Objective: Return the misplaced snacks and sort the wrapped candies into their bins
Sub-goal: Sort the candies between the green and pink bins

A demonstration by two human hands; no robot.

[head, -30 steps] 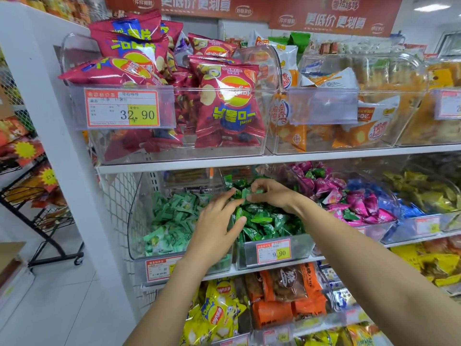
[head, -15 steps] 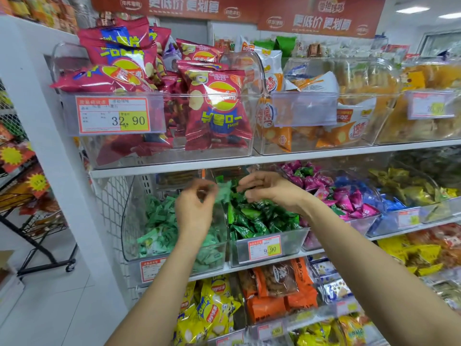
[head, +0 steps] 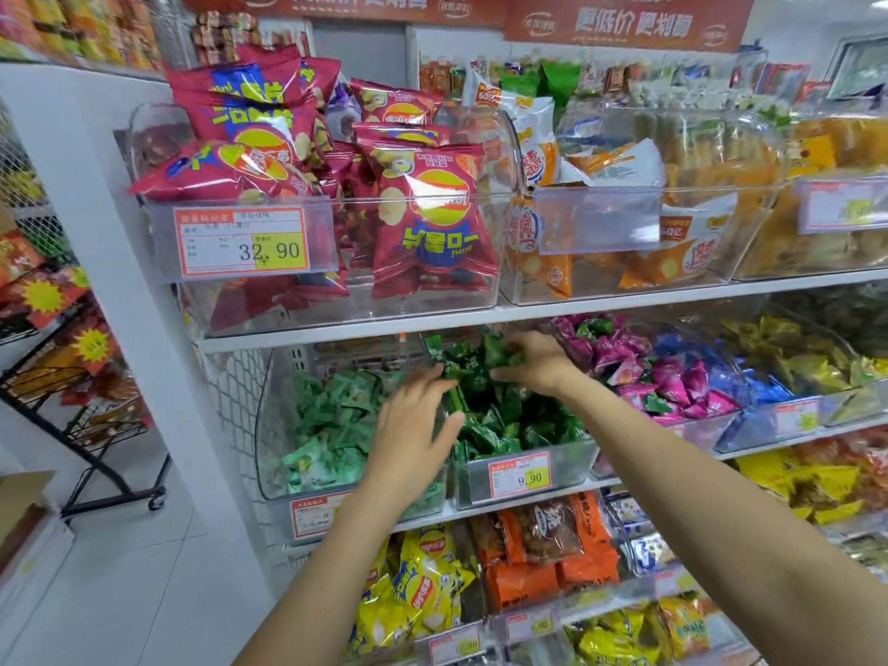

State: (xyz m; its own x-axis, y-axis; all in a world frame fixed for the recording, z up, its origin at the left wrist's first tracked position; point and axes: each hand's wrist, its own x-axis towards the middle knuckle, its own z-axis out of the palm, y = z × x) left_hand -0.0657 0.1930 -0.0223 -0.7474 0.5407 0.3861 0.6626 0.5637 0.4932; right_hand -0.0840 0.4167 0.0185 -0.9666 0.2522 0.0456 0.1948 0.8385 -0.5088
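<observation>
We're mid-sort on the wrapped candies, working in the dark-green bin [head: 572, 461], the one w/ the 9.90 tag [head: 520, 474]. Our L hand [head: 413, 425] reaches in over that bin's left wall. Its fingers are straight and spread, tips touching the dark-green candies [head: 495, 425], holding nothing. Our R hand [head: 533, 362] is at the back of the bin, up under the shelf board [head: 432, 323]. Its fingers curl over a clump of the same candies. It looks like a grip, tho the clump hides the fingertips.

Nxt move, as we judge it: check what the R hand has. If it belongs here, let go; if it's a stray, carry it to its own bin. A few green pieces [head: 653, 403] sit among the pink candies [head: 672, 377] in the bin just right of ours, prob. strays to fetch. There's little headroom under the board, so short lifts only.

Round the bin: light-green candies [head: 331, 425] just left, blue candies [head: 759, 382] further right, past the pink. Red chip bags [head: 432, 218] are in the bin above, yellow chip bags [head: 423, 593] and orange packs [head: 543, 545] below. Well left, a black wire rack [head: 110, 425] stands on a pale tile floor [head: 120, 593]. A red banner [head: 624, 16] hangs high above.
</observation>
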